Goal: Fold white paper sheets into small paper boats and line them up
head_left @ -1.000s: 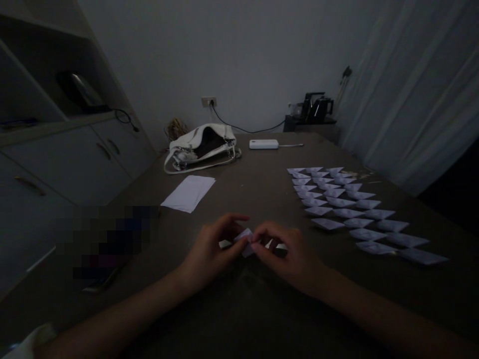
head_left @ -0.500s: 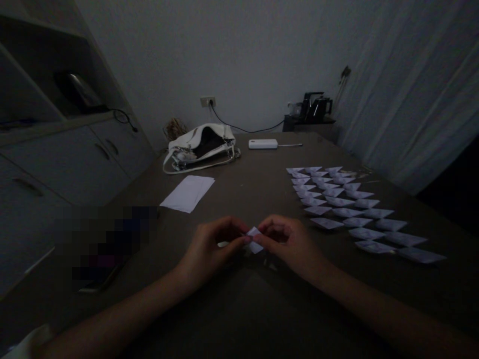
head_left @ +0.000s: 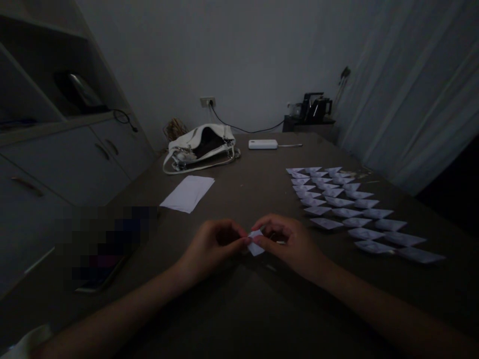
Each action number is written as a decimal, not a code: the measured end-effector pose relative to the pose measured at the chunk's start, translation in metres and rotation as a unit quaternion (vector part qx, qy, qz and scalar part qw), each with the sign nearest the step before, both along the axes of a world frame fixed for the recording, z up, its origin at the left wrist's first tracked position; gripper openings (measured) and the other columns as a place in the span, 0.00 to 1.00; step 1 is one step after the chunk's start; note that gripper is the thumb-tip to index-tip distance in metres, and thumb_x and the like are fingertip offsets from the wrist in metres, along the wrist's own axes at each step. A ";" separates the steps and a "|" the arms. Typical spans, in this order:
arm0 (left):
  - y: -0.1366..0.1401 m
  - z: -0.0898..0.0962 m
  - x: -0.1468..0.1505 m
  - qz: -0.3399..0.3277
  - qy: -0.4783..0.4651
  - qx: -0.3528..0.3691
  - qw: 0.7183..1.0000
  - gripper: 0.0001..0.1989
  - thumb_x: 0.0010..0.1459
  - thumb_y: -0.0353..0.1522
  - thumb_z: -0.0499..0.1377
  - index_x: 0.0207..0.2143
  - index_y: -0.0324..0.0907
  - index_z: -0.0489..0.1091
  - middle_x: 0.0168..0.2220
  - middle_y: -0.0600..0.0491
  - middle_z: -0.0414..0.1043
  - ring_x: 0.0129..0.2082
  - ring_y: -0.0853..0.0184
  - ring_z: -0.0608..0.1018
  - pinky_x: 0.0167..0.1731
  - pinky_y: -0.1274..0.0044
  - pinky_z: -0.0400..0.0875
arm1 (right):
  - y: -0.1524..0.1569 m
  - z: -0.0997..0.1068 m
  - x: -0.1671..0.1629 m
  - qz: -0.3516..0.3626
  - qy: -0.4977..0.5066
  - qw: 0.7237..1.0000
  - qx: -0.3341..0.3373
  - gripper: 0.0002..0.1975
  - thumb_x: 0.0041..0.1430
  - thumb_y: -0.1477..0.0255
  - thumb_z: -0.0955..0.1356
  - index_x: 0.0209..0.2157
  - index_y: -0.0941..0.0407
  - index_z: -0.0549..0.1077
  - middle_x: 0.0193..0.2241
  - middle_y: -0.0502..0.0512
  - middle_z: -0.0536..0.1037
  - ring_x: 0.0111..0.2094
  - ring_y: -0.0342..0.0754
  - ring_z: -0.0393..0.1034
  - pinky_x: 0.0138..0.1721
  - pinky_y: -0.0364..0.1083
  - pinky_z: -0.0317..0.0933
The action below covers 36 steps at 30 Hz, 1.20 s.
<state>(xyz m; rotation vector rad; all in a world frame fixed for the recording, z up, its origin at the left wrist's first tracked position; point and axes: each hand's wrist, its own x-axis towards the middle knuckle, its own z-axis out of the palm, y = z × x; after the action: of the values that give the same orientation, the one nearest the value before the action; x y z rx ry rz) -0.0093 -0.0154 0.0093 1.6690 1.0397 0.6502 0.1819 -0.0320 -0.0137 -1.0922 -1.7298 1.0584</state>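
Observation:
Between my two hands, in the middle of the view, is a small folded piece of white paper [head_left: 256, 248]. My left hand [head_left: 213, 244] pinches its left edge between thumb and fingertips. On the other side, my right hand [head_left: 286, 244] grips it with the thumb in front and the fingers curled behind. Part of the paper is hidden by the fingers. Several folded paper boats [head_left: 346, 213] stand in rows to the right of my right hand. A stack of flat white paper sheets [head_left: 188, 193] lies beyond my left hand.
The brown table [head_left: 258, 194] carries a white handbag [head_left: 202, 144] at its far left and a white power bank [head_left: 263, 144] with a short cable. A blurred-out phone [head_left: 108, 264] lies at the left. A black kettle [head_left: 320, 108] stands at the back right.
The folded paper has tilted slightly and both hands' fingers have shifted a little around it. My left hand has dropped slightly. Everything else on the table stays put.

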 end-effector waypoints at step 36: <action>-0.002 -0.004 0.001 -0.020 -0.045 -0.063 0.997 0.12 0.53 0.37 0.61 0.30 0.34 0.71 0.24 0.51 0.75 0.23 0.72 0.75 0.26 0.81 0.69 | 0.007 -0.003 -0.005 -0.042 0.166 0.981 -0.095 0.16 0.41 0.68 0.75 0.32 0.56 0.70 0.25 0.48 0.74 0.24 0.40 0.69 0.26 0.40 0.63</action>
<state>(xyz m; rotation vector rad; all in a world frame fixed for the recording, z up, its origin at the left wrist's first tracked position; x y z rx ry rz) -0.0079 -0.0170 0.0058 1.5332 0.9608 0.6159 0.1772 -0.0253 -0.0167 -1.0267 -1.3288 1.2902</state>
